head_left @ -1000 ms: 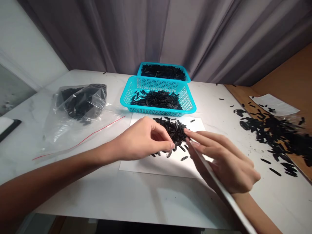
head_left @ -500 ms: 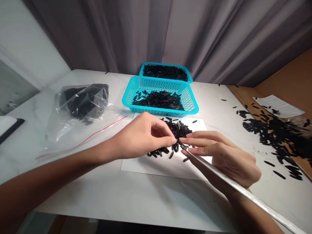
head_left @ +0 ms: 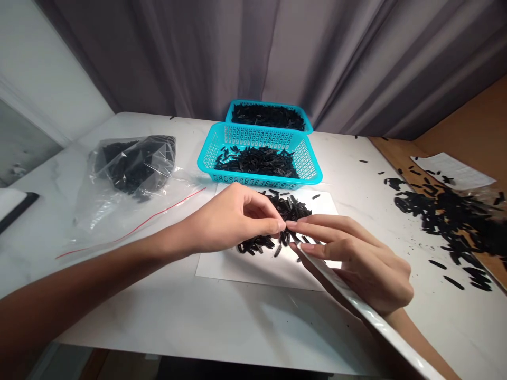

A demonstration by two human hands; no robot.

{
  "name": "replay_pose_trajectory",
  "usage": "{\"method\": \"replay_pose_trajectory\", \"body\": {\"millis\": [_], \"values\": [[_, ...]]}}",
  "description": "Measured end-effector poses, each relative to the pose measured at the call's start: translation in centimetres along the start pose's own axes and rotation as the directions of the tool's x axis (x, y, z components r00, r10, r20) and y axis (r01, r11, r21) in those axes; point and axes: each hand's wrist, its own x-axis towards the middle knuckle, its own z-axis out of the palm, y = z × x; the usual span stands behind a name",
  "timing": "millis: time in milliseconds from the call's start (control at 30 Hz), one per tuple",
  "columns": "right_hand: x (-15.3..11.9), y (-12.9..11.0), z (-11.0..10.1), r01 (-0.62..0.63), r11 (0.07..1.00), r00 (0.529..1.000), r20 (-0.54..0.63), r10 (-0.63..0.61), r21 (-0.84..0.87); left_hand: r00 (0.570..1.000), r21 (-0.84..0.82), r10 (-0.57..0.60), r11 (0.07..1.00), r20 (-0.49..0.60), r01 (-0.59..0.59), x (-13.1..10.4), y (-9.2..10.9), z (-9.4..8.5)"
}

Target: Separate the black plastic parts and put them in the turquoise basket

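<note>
My left hand [head_left: 227,221] is closed in a pinch over the white sheet [head_left: 225,269]; what lies between its thumb and forefinger is hidden. Its fingertips meet those of my right hand [head_left: 364,261]. The fingers of that hand are closed around the end of a long white strip [head_left: 370,311], which slants down to the lower right edge. A dark tip shows at the strip's end, too small to make out. Just beyond and beneath both hands, a pile of small black elongated pieces [head_left: 293,208] covers part of the sheet.
Behind the sheet stands a turquoise basket [head_left: 259,183] with black pieces inside, and a fuller basket [head_left: 309,124] behind it. To the left lies a clear zip bag [head_left: 101,211] of black material. More black pieces [head_left: 439,211] are strewn at the right beside a paper [head_left: 459,171].
My right hand has shifted slightly left, bringing its fingertips against those of the left hand. The white strip's lower part has swung left. My left hand stays nearly still.
</note>
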Motion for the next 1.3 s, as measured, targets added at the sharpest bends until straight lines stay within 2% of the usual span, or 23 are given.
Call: {"method": "replay_pose_trajectory", "body": {"millis": [133,233,367,433,633,767,833,867,900,933,967,1000,1033,1067,1100,1167,1233,1300], "values": [[-0.3,0.2,0.5,0.082,0.991,0.997,0.003,-0.082,-0.110,0.998,-0.059,-0.025,0.998,0.054,0.028,0.2,-0.5,0.1],[-0.4,0.1,0.6,0.075,0.975,0.994,-0.062,-0.090,-0.208,0.995,-0.090,-0.039,0.995,0.090,0.047,0.1,-0.9,0.2],[-0.2,-0.1,0.3,-0.142,0.988,0.981,-0.138,0.132,-0.064,0.998,-0.074,-0.046,0.996,0.042,0.049,0.1,-0.7,0.2],[-0.2,-0.2,0.2,-0.194,0.980,0.970,-0.140,0.196,0.033,0.999,-0.042,-0.034,0.998,0.022,0.035,0.1,-0.5,0.2],[0.0,0.0,-0.2,-0.159,0.974,0.985,-0.043,0.168,0.163,1.000,0.022,-0.007,1.000,-0.019,0.007,0.0,-0.4,0.1],[0.1,-0.2,-0.1,-0.167,0.976,0.983,-0.050,0.175,0.141,1.000,0.031,0.006,0.999,-0.021,-0.005,-0.1,-0.3,0.3],[0.1,-0.3,0.0,-0.199,0.972,0.973,-0.093,0.211,0.126,0.997,0.052,0.052,0.997,-0.063,-0.048,-0.1,-0.4,0.3],[0.1,-0.3,0.1,-0.226,0.966,0.961,-0.137,0.242,0.124,0.986,0.084,0.104,0.992,-0.133,-0.093,0.0,-0.5,0.2],[0.1,-0.3,0.2,-0.264,0.957,0.940,-0.189,0.283,0.120,0.956,0.146,0.175,0.979,-0.235,-0.143,0.2,-0.7,-0.2],[0.1,-0.2,0.3,-0.313,0.943,0.912,-0.241,0.332,0.114,0.898,0.245,0.260,0.953,-0.354,-0.180,0.5,-1.0,-0.6],[0.2,-0.2,0.3,-0.364,0.925,0.880,-0.286,0.379,0.106,0.813,0.372,0.353,0.910,-0.463,-0.183,0.8,-1.3,-1.2],[0.3,-0.1,0.2,-0.411,0.906,0.849,-0.321,0.420,0.098,0.722,0.510,0.437,0.850,-0.536,-0.136,1.1,-1.7,-2.0],[0.4,0.1,0.1,-0.450,0.888,0.823,-0.344,0.452,0.091,0.669,0.637,0.500,0.769,-0.550,-0.051,1.5,-2.2,-2.8],[0.5,0.2,0.0,-0.479,0.874,0.803,-0.360,0.476,0.087,0.657,0.741,0.538,0.670,-0.529,0.048,1.9,-2.6,-3.6],[0.6,0.4,-0.2,-0.493,0.866,0.789,-0.374,0.487,0.085,0.682,0.814,0.545,0.566,-0.488,0.130,2.3,-3.1,-4.4],[0.8,0.9,-0.6,-0.512,0.856,0.770,-0.401,0.497,0.077,0.807,0.883,0.451,0.436,-0.380,0.172,2.8,-3.7,-5.3],[0.9,1.3,-1.0,-0.535,0.843,0.747,-0.429,0.507,0.065,0.902,0.913,0.321,0.375,-0.290,0.160,2.9,-3.9,-5.5],[1.0,1.7,-1.3,-0.547,0.835,0.729,-0.456,0.510,0.058,0.940,0.930,0.251,0.343,-0.229,0.135,2.8,-3.8,-5.1]]}}
